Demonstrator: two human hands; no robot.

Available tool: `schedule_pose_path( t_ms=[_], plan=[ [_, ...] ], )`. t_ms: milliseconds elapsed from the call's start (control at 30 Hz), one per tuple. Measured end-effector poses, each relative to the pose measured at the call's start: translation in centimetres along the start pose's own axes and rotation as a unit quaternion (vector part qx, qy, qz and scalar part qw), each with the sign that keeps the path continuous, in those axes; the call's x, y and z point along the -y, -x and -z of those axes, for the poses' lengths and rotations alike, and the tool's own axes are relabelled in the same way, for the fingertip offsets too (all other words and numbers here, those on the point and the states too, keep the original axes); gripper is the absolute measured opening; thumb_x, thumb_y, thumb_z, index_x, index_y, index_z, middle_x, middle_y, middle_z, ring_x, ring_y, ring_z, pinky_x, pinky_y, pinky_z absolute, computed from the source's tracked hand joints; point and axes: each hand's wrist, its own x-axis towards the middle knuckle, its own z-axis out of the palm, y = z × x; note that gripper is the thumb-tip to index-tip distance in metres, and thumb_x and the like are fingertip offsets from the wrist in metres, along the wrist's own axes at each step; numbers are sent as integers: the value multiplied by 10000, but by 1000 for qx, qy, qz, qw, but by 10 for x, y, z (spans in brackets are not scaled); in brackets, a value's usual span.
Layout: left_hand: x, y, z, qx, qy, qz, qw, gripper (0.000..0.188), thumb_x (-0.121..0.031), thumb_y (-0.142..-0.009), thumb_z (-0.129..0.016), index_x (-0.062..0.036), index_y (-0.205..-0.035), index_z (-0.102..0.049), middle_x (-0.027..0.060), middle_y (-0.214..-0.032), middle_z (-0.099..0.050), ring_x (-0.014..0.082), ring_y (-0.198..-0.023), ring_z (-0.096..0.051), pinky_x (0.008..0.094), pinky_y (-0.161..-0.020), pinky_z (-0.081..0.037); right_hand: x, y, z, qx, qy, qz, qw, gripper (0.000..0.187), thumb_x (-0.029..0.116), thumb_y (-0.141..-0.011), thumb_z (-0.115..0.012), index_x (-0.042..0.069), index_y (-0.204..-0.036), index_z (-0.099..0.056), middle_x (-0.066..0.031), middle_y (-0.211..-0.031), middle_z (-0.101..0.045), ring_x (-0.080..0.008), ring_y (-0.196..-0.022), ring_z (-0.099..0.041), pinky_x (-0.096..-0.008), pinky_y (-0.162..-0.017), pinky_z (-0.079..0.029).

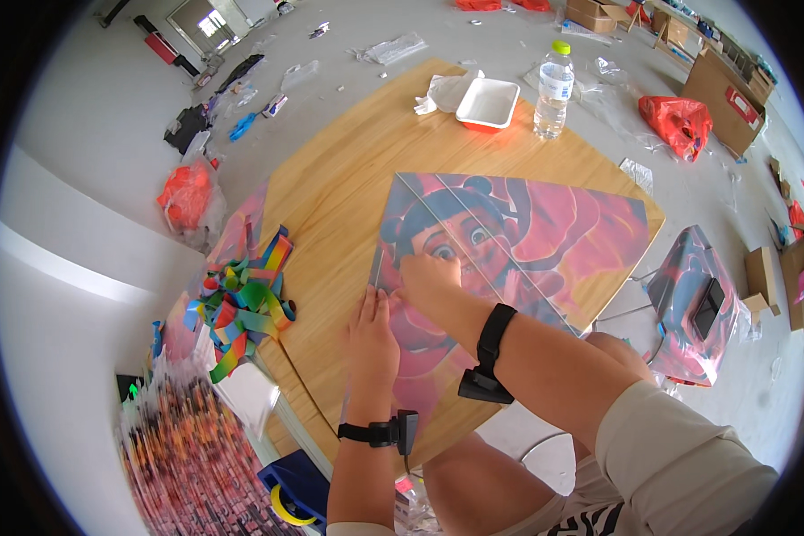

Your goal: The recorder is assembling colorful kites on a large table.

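A printed sheet (590,223) with a pink and purple cartoon figure lies flat on the wooden table (330,179). Thin straight lines cross it diagonally. My left hand (372,335) rests with fingers stretched out along the sheet's left edge. Just above and to the right of it, my right hand (431,275) is closed in a fist-like grip over the sheet near the same edge. What its fingers hold, if anything, is hidden. Both wrists wear black straps with small dark boxes.
Rainbow ribbons (250,308) are heaped at the table's left side. Below them stands a thick stack of printed sheets (205,447), near a yellow tape roll (290,507). A white tray (489,114), crumpled tissue (447,93) and water bottle (553,98) stand at the far edge. Right: a dark phone-like device (708,308).
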Motion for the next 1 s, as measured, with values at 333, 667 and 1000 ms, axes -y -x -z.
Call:
schedule_pose_path(
  t_ms=[333,667,1000],
  plan=[
    [1,-2,27,146,69,0,987,487,-72,-989,-521,-177,-1461,-578,238,-1584,-417,384,-1476,-393,593,-1093,-369,-20,34,28,31,14,117,993,367,304,-810,-761,176,-1145,-682,-30,-1144,-704,-222,-1131,-652,-465,-861,-450],
    [-8,27,28,-58,60,18,996,446,-138,-986,-566,-16,-1414,-562,219,-1489,-507,395,-1401,-453,467,-1135,-396,-149,192,50,-5,-305,92,948,197,172,-894,-752,58,-1042,-688,-33,-828,-681,-122,-754,-618,-306,-691,-506],
    [-56,16,1,-54,-64,66,994,494,-309,-1007,-577,6,-1387,-566,143,-1351,-599,319,-1248,-554,465,-1020,-450,-174,302,75,-51,-250,-12,967,176,200,-903,-721,39,-969,-690,-68,-772,-696,-184,-714,-671,-328,-667,-519]
  ],
)
